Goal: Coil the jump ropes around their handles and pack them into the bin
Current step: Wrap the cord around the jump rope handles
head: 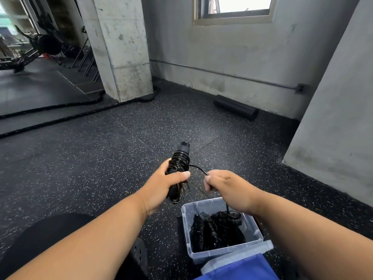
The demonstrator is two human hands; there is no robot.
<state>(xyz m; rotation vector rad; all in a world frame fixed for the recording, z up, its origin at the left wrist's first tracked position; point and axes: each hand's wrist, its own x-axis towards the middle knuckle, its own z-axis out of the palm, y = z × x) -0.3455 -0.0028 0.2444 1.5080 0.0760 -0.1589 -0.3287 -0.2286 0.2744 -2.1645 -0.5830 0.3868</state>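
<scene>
Head view, left hand (161, 184) gripping coiled jump rope (178, 164) upright, right hand (226, 185) pinching its loose cord above bin (254, 242)

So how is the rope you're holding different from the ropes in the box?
The held jump rope is up in the air, gripped by the left hand, with a loose end pinched by the right hand. The packed ropes lie in the clear bin. All are black and coiled.

light: dim, soft daylight from window (240, 5), blown out white
shadows: faint
glare: sheen on coiled rope (178, 164)
distortion: wide-angle bending at edges
focus: slightly soft overall
</scene>
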